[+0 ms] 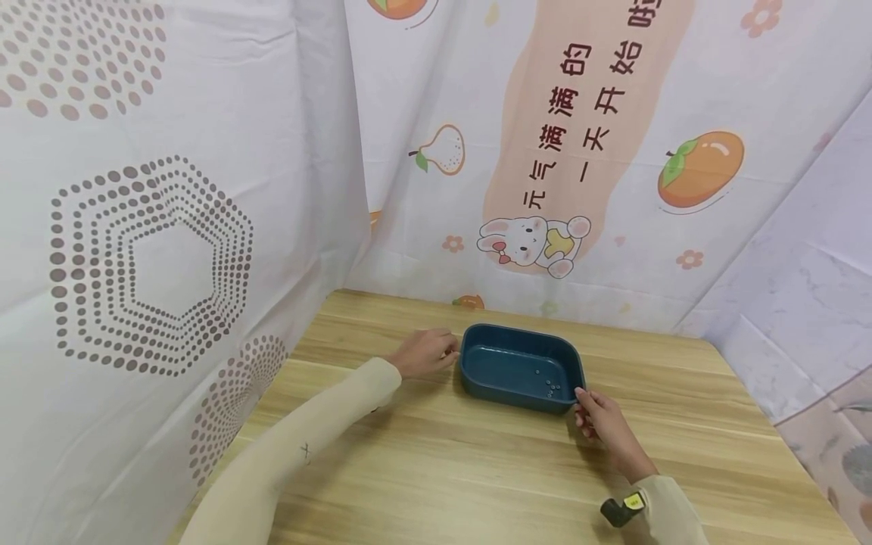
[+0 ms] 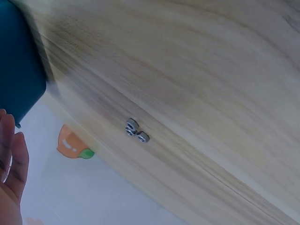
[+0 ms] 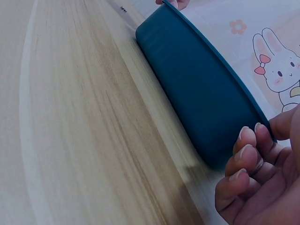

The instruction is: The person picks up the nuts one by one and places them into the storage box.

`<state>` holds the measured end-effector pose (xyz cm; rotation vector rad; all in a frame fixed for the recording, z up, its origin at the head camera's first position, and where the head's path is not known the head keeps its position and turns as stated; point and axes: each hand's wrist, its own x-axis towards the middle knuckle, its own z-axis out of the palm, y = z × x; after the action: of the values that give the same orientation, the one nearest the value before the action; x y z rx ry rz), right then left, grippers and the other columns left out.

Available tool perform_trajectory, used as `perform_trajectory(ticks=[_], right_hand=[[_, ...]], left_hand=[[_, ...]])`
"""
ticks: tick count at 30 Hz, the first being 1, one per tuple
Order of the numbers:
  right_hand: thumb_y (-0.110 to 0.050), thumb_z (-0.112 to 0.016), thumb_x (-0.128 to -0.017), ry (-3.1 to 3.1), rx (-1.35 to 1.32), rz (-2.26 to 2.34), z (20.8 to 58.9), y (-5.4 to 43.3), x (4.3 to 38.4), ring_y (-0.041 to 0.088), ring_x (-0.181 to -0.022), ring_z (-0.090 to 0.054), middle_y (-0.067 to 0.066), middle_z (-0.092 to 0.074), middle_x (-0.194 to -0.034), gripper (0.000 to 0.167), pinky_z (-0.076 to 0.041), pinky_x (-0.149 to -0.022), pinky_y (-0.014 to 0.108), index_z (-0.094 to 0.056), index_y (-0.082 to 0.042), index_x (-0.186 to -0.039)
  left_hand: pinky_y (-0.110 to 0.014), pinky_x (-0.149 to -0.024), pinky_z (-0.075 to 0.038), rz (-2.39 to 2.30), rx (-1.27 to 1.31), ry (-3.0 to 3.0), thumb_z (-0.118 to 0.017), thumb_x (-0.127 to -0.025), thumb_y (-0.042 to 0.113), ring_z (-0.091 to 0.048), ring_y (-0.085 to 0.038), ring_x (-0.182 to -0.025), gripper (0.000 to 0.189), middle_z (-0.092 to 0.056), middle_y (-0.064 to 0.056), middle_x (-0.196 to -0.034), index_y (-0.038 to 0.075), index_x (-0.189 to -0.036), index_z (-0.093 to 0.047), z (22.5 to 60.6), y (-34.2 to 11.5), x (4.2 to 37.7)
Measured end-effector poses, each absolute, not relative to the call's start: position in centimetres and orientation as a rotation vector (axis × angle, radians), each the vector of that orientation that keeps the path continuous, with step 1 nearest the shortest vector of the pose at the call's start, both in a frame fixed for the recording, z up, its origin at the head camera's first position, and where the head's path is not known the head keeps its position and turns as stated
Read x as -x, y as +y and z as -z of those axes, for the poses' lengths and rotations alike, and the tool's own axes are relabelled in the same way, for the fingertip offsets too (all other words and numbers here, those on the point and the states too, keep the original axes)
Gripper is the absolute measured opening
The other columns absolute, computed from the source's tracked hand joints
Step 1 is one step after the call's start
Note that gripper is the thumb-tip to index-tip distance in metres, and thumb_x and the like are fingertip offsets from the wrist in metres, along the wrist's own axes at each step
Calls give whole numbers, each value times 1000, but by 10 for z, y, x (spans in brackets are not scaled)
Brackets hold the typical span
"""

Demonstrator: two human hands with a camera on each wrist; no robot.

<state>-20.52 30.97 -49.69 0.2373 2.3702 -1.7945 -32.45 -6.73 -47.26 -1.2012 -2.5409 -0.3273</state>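
A dark teal rectangular tub stands on the wooden table. Several small metal pieces that look like nuts lie inside, toward its right end. My left hand is at the tub's left end, its fingertips at the rim in the right wrist view. With thumb and index finger, my right hand pinches the rim at the near right corner; its other fingers curl loosely below. On the table beyond the left hand, a small cluster of metal nuts shows in the left wrist view.
Printed white curtains hang behind the table and along both sides. The wooden tabletop stretches in front of the tub and to its right. A black device with a yellow label is at the right wrist.
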Motion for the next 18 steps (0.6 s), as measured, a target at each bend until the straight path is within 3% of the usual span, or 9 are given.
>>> perform_trajectory(ticks=[8,18], right_hand=[[-40,-40,-112,2324,-256,1815,497,311,208,15,-61,-47,4,-54,-76,45,-42,-56,28,-54,0,-99],[-49,-41,-110,2382,-227,1811,499,309,206,14,-61,-46,2,-53,-75,53,-41,-55,27,-53,2,-101]], left_hand=[[-18,-66,-50,374,1233,-2516,-71,-99,21,-61,-4,-78,7,-67,4,-94,15,-99,-73,473,-65,324],[-16,-64,-48,375,1241,-2479,-70,-100,24,-59,-3,-75,9,-65,6,-91,16,-99,-74,473,-62,325]])
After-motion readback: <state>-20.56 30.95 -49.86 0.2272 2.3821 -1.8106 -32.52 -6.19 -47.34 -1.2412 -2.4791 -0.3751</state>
